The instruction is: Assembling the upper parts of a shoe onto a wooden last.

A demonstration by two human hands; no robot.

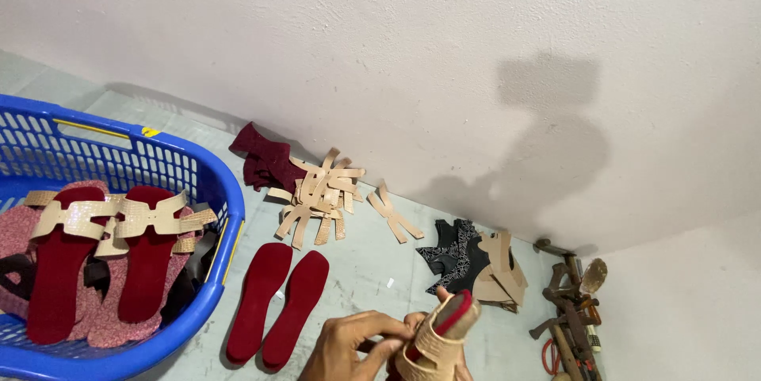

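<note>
At the bottom edge my left hand grips a sandal that has a beige strap upper and a dark red insole. It is held upright, toe end up. My right hand is mostly hidden behind the sandal; only fingertips show against it. Two dark red insoles lie side by side on the floor just left of my hands.
A blue plastic basket at left holds finished red sandals with beige straps. Beige strap cut-outs, a dark red fabric piece, black patterned pieces and more beige pieces lie along the white wall. Tools sit at right.
</note>
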